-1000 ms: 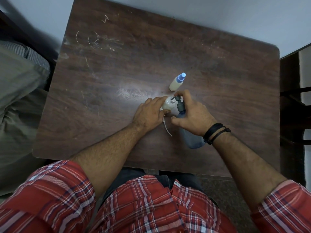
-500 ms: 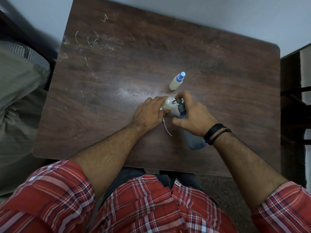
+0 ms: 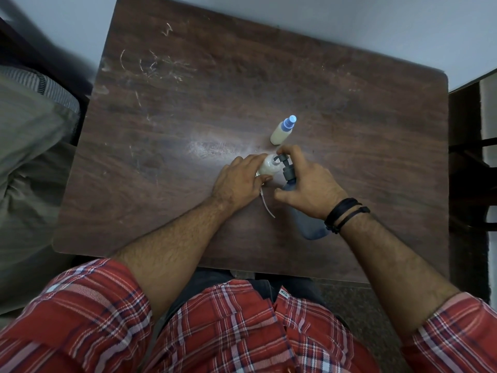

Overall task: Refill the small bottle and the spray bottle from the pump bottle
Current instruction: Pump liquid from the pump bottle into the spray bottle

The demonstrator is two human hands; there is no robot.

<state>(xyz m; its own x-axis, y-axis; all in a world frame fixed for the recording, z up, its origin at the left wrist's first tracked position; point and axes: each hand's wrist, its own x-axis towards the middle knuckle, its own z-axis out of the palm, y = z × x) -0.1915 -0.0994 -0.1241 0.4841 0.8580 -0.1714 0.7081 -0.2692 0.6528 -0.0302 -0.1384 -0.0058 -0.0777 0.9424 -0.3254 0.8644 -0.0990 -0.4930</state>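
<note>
Here, seen from above, a person in a red plaid shirt sits at a dark wooden table with both hands together near its middle. The left hand curls its fingers round a small white bottle, open at the top, holding it upright on the table. The right hand wraps a blue-grey pump bottle just beside it, the forefinger resting on the dark pump head, whose spout reaches over the white bottle's mouth. A thin white dip tube sticks out from under the left hand (probably part of a removed sprayer, though its head is hidden). Just beyond the hands stands a second cream bottle with a blue cap, capped and apart from both hands.

The step in hand looks like pumping liquid into the open white bottle. Whether liquid is flowing, or how full the bottle is, cannot be seen. The next move likely calls for steady presses with the spout kept directly over the narrow opening, and a firm left-hand hold so the light bottle does not tip.
</note>
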